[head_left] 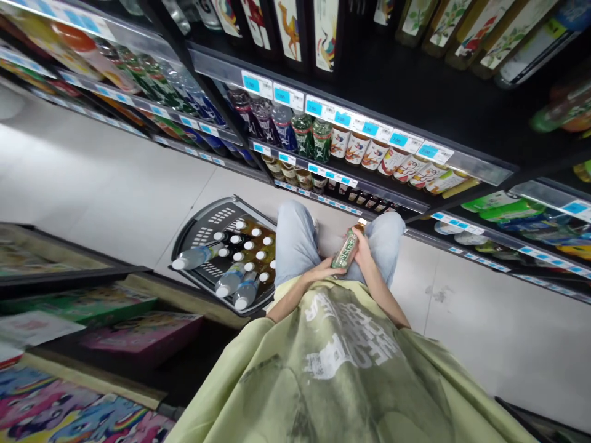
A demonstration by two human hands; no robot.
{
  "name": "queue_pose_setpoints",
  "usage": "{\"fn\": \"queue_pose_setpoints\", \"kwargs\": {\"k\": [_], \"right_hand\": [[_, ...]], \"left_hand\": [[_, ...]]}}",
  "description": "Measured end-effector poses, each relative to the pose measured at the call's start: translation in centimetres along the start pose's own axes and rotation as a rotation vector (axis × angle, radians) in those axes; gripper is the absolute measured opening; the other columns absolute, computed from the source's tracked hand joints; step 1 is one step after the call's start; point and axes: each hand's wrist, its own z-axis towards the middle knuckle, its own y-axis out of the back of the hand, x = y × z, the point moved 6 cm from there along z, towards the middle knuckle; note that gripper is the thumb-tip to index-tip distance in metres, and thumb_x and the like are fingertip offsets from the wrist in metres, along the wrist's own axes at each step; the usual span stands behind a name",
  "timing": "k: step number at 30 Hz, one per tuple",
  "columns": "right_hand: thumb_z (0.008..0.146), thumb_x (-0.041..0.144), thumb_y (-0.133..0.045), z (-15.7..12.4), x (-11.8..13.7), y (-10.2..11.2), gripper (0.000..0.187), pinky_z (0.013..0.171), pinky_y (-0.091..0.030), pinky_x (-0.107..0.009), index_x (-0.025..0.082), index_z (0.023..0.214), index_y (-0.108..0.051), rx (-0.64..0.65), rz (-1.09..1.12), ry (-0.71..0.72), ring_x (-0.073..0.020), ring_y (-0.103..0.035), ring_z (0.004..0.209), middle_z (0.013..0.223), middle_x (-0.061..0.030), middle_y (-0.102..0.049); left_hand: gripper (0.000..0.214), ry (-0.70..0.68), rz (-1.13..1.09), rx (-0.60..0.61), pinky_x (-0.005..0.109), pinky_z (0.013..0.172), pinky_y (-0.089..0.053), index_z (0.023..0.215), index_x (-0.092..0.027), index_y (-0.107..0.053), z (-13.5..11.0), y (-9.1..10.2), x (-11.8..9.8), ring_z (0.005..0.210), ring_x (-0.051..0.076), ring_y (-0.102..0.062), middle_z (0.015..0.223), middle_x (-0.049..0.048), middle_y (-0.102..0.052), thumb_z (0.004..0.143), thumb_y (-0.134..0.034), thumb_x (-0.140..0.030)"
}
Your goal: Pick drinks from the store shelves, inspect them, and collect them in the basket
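Between my knees I hold a drink bottle [344, 252] with a green and white label and a pale cap, tilted with the cap end away from me. My left hand [327, 269] is closed at its base. Around its upper side, near the neck, curl the fingers of my right hand [362, 246]. On the floor to the left stands a dark grey shopping basket [184, 237]. Inside it are several bottles with white caps, some dark or amber, and a few larger clear bottles [231, 280].
Ahead are store shelves with price tags [323, 109] and rows of bottles [302, 132]. Large dark bottles [292, 31] stand on the upper shelf. Behind the basket, at lower left, is another shelf with colourful boxes [83, 304]. Light tiled floor [120, 178] runs between the shelves.
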Motion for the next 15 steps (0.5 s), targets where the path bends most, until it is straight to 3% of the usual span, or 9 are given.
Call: {"fn": "queue_pose_setpoints", "kwargs": {"k": [3, 6, 10, 15], "right_hand": [[0.057, 0.038, -0.093, -0.6, -0.1, -0.3, 0.059, 0.066, -0.055, -0.026, 0.022, 0.102, -0.059, 0.032, -0.050, 0.060, -0.0159, -0.068, 0.074, 0.086, 0.0035, -0.074], [0.053, 0.033, -0.096, -1.3, -0.1, -1.0, 0.066, 0.073, -0.056, -0.027, 0.024, 0.107, -0.059, 0.125, -0.167, 0.117, -0.0158, -0.069, 0.077, 0.089, 0.0044, -0.075], [0.056, 0.037, -0.093, -2.5, -0.7, -2.7, 0.076, 0.088, -0.058, -0.033, 0.026, 0.121, -0.056, 0.396, -0.448, 0.159, -0.0194, -0.071, 0.088, 0.098, 0.0015, -0.076], [0.058, 0.034, -0.087, -4.7, -2.8, -4.8, 0.077, 0.100, -0.058, -0.042, 0.029, 0.127, -0.054, 0.770, -0.738, 0.177, -0.0272, -0.073, 0.108, 0.119, -0.0034, -0.075]], "left_hand": [[0.073, -0.054, 0.062, -0.127, 0.047, 0.111, -0.053, 0.139, -0.015, -0.063, 0.3, 0.9, -1.1, 0.124, 0.032, -0.065, 0.133, 0.0156, -0.069, 0.080, -0.084, -0.055], [0.067, -0.201, 0.068, -0.371, 0.045, 0.107, -0.055, 0.147, -0.017, -0.057, -0.4, 3.1, -3.7, 0.127, 0.030, -0.061, 0.140, 0.0173, -0.063, 0.091, -0.074, -0.052], [0.057, -0.251, 0.179, -0.496, 0.039, 0.092, -0.058, 0.148, -0.018, -0.057, -2.3, 5.0, -7.2, 0.113, 0.027, -0.063, 0.128, 0.0147, -0.064, 0.100, -0.063, -0.049], [0.042, -0.200, 0.361, -0.571, 0.041, 0.106, -0.053, 0.133, -0.018, -0.063, -4.5, 5.3, -8.8, 0.114, 0.026, -0.064, 0.120, 0.0119, -0.067, 0.099, -0.067, -0.043]]}}
